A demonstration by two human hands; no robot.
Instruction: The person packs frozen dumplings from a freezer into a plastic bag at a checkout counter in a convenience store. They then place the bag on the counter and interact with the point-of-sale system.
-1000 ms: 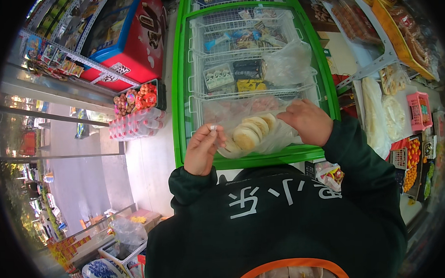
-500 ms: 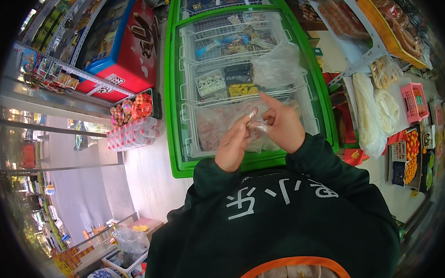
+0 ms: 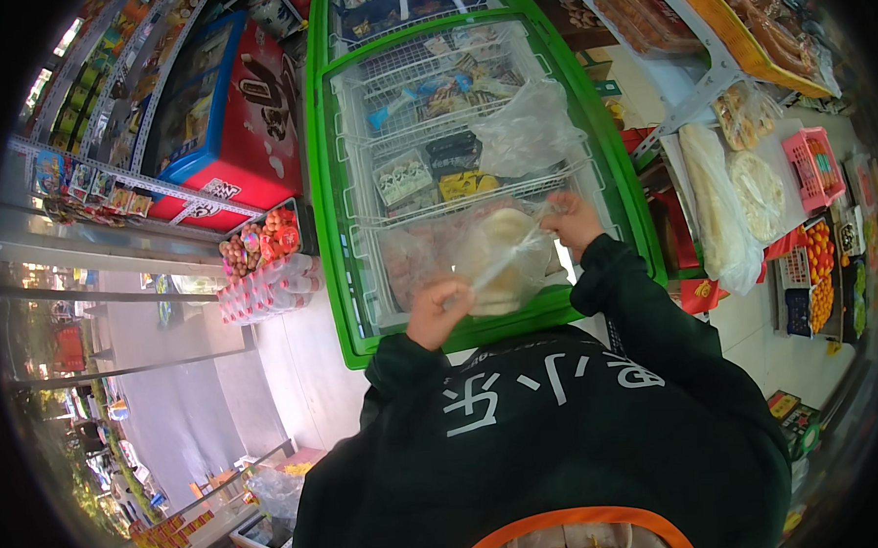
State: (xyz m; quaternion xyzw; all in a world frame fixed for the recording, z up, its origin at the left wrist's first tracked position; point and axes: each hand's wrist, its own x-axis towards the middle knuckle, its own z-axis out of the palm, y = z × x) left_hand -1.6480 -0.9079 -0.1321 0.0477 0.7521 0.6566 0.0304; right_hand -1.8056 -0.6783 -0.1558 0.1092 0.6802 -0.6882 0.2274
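Observation:
A clear plastic bag [image 3: 522, 261] is stretched between my two hands over the near end of a green-framed chest freezer [image 3: 643, 228]. My left hand [image 3: 439, 311] pinches the bag's lower left edge. Higher up, my right hand [image 3: 576, 224] has its fingers closed on the opposite edge. Pale round pieces [image 3: 501, 227] show through the plastic; what kind of food they are, I cannot tell. Beneath, through the freezer glass, lie white wire baskets with a yellow packet [image 3: 467, 185], a white box [image 3: 403, 181] and a whitish plastic bag [image 3: 529, 133].
To the left stand a red and blue ice-cream freezer [image 3: 231, 117] and a pack of bottles [image 3: 271, 286] beneath netted produce. On the right, a shelf bears a long bag of white food [image 3: 715, 208] and a pink basket [image 3: 813, 167]. Farther right are orange fruits [image 3: 819, 277].
My hands have drawn apart, the left down and leftward, the right outward. Plastic once bunched between them is now spread wide, and the pale round pieces have come into view.

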